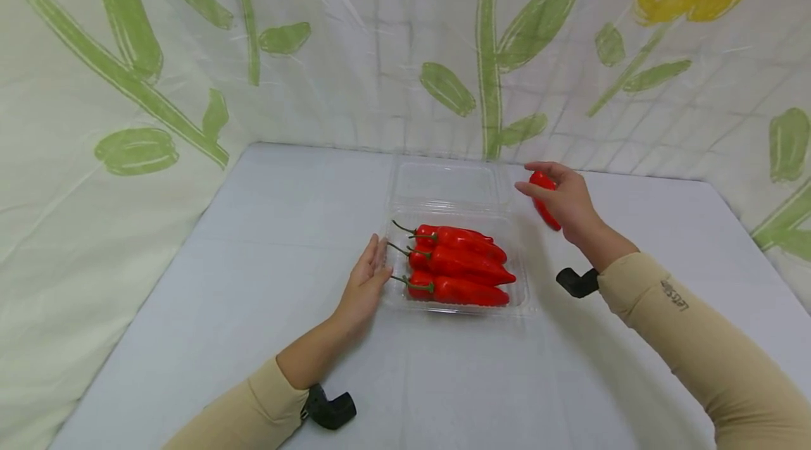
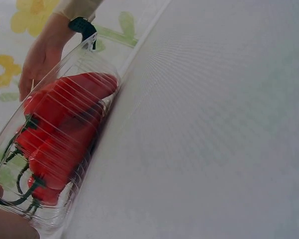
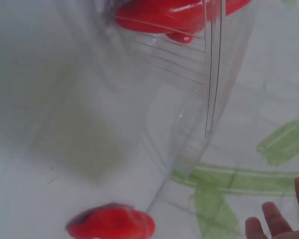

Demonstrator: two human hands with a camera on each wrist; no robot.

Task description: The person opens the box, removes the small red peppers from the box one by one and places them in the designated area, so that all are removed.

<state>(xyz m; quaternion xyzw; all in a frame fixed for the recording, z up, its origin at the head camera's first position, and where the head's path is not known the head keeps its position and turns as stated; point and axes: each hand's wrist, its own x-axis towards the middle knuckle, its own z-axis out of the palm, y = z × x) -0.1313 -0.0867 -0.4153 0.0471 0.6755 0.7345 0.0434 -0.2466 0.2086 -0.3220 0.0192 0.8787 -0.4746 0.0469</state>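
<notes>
Clear plastic container (image 1: 519, 303), lid (image 1: 450, 181) open toward the far edge of the tabletop (image 1: 253, 246), green-stemmed red peppers (image 1: 462, 265) inside, lone red pepper (image 1: 548, 213) near that edge

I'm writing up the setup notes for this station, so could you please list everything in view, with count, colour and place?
table: 1, white, mid-view
cloth: 1, white with yellow and green flowers, behind and beside the table
box: 1, clear, open on the table
lid: 1, clear, folded back on the far side of the box
peppers: several, red with green stems, in the box; they overlap, so I cannot give an exact count
loose pepper: 1, red, on the table to the right of the lid
wrist cameras: 2, black, one per wrist
sleeves: 2, beige, one per arm
left hand: 1, bare, at the box's left side
right hand: 1, bare, by the loose pepper
</notes>
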